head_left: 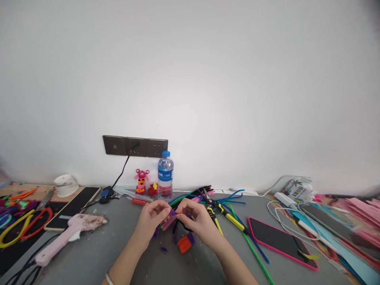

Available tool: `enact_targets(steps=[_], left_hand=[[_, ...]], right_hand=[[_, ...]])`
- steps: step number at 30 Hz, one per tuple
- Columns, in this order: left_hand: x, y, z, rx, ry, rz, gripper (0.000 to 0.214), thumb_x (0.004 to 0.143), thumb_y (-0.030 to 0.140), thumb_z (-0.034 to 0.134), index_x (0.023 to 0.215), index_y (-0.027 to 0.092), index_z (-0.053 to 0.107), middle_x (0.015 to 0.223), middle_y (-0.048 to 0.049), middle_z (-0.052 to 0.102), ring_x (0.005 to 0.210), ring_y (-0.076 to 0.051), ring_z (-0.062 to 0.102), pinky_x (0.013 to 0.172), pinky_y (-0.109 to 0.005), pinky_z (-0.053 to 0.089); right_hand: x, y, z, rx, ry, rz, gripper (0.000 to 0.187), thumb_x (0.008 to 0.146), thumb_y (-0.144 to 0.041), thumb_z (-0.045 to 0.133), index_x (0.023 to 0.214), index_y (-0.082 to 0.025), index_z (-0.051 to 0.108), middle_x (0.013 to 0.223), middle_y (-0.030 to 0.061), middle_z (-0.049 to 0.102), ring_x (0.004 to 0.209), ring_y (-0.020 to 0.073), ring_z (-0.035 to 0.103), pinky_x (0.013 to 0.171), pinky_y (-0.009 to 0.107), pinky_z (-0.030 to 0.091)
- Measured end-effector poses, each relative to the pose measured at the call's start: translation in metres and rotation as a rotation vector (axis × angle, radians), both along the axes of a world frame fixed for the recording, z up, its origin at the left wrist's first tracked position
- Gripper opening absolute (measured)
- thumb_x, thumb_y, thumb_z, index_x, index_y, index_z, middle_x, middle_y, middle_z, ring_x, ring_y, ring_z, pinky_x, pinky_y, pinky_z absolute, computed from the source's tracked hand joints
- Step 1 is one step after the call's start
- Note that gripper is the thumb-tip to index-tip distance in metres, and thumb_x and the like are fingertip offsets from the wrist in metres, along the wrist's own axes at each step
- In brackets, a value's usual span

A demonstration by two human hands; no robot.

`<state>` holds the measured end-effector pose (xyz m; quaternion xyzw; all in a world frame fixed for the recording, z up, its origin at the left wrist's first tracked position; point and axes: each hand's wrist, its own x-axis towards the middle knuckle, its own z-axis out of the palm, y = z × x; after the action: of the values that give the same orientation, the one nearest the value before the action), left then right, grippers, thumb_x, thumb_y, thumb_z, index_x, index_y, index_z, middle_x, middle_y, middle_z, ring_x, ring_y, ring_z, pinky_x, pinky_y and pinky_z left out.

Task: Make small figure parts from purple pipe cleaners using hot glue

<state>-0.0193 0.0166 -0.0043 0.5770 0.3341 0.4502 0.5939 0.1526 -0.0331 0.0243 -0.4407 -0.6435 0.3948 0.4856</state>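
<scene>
Two hands are closed on one small purple-pink bundle (168, 220) above the bench middle: left hand (151, 221) and right hand (198, 222) are pinched on it from either side. Its long axis is tilted, lower-left to upper-right. Much of the bundle is hidden by fingers.

A short bundle of purple and pink pipe cleaners (170, 220), tilted, pinched between both hands above the surface.
</scene>
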Motion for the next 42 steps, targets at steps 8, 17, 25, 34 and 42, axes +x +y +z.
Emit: enact_targets(steps=[8,17,25,34,42], left_hand=[[0.001,-0.003,0.005,-0.026,-0.026,-0.021,0.024,0.073,0.039,0.072,0.072,0.016,0.067,0.058,0.0019,0.059,0.052,-0.01,0.05,0.048,-0.019,0.04],[0.003,-0.006,0.008,-0.066,-0.054,-0.087,0.029,0.073,0.043,0.072,0.071,0.015,0.064,0.048,0.0037,0.054,0.046,-0.009,0.046,0.046,-0.02,0.037],[-0.001,-0.008,0.01,-0.025,-0.004,-0.157,0.03,0.074,0.044,0.071,0.069,0.015,0.064,0.048,0.0045,0.052,0.044,-0.008,0.045,0.046,-0.019,0.034],[0.001,-0.009,0.008,-0.191,-0.038,-0.223,0.031,0.069,0.044,0.076,0.067,0.015,0.064,0.046,0.0025,0.058,0.04,-0.008,0.049,0.043,-0.019,0.03],[0.001,-0.012,0.01,-0.323,-0.083,-0.256,0.032,0.064,0.043,0.079,0.063,0.015,0.065,0.038,0.0069,0.047,0.031,-0.004,0.035,0.037,-0.018,0.022]], right_hand=[[0.001,-0.001,0.005,0.002,-0.023,0.021,0.019,0.085,-0.035,0.062,0.079,-0.018,0.062,0.075,0.0011,0.059,0.071,0.0153,0.053,0.065,0.025,0.041],[0.005,-0.001,0.002,0.047,-0.03,0.049,0.017,0.086,-0.034,0.062,0.08,-0.019,0.064,0.076,0.0016,0.058,0.071,0.0155,0.053,0.065,0.026,0.041],[0.008,-0.003,0.007,0.097,-0.06,0.126,0.015,0.087,-0.032,0.064,0.078,-0.02,0.067,0.078,0.0028,0.06,0.077,0.0177,0.055,0.07,0.029,0.042],[0.009,-0.006,0.009,0.053,-0.112,0.197,0.017,0.089,-0.034,0.06,0.083,-0.019,0.065,0.084,0.0034,0.06,0.081,0.018,0.055,0.074,0.029,0.042],[0.009,-0.007,0.011,0.128,-0.169,0.199,0.018,0.091,-0.032,0.057,0.081,-0.02,0.066,0.082,0.0042,0.06,0.08,0.0185,0.054,0.073,0.03,0.042]])
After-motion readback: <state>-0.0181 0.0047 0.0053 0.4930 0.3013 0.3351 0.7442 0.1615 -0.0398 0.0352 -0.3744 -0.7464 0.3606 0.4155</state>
